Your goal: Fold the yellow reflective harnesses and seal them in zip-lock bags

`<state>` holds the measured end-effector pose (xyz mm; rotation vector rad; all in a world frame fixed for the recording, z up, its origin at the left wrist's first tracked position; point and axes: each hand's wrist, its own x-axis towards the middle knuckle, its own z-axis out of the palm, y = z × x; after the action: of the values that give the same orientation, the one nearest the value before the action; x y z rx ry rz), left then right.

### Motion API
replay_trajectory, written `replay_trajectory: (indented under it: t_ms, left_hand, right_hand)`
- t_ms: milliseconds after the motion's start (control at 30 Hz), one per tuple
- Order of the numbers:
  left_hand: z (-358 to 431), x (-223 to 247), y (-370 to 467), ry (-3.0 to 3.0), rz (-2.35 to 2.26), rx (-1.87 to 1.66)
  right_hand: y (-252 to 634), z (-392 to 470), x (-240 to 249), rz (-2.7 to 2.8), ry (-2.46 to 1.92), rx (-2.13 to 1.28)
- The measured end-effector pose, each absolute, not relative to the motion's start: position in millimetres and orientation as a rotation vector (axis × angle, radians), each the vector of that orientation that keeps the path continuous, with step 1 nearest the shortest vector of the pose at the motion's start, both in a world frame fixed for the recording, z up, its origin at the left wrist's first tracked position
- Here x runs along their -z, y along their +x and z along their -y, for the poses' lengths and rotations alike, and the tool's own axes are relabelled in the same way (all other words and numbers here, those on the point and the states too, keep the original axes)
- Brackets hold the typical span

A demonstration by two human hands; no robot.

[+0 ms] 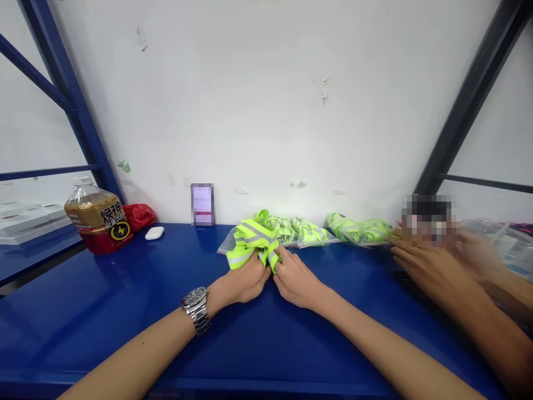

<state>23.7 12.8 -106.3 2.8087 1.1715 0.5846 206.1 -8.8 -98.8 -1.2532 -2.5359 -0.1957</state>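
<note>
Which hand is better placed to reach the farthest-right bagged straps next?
Probably the right hand: it is nearer those bagged straps. The left hand is farther, and both grip neon straps.

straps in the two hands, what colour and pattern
Straps: bright yellow-green with a grey stripe running lengthwise, seen in the head view.

Blue table [137, 322], upright phone [202, 204] near its back edge, small white case [154, 233] near the phone's left, red plastic bag [142, 215] and large drink bottle [96, 218] farther left of it, clear bags of neon-yellow reflective straps [310, 230] to its right
</note>
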Motion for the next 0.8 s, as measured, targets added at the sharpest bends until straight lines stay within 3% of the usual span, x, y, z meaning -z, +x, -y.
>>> replay_trajectory:
  t_ms: [500, 667, 800]
  left_hand:
    - [-6, 103, 21, 2.525, -1.128, -0.424]
    - [-5, 107, 22, 2.635, -1.120, -0.528]
    - [-8, 114, 21, 2.832, -1.129, -0.397]
  right_hand:
    - [212, 13, 96, 2.513, -1.265, -0.199]
    - [214, 11, 92, 2.468, -1.214, -0.317]
    - [218, 12, 85, 2.472, -1.102, -0.229]
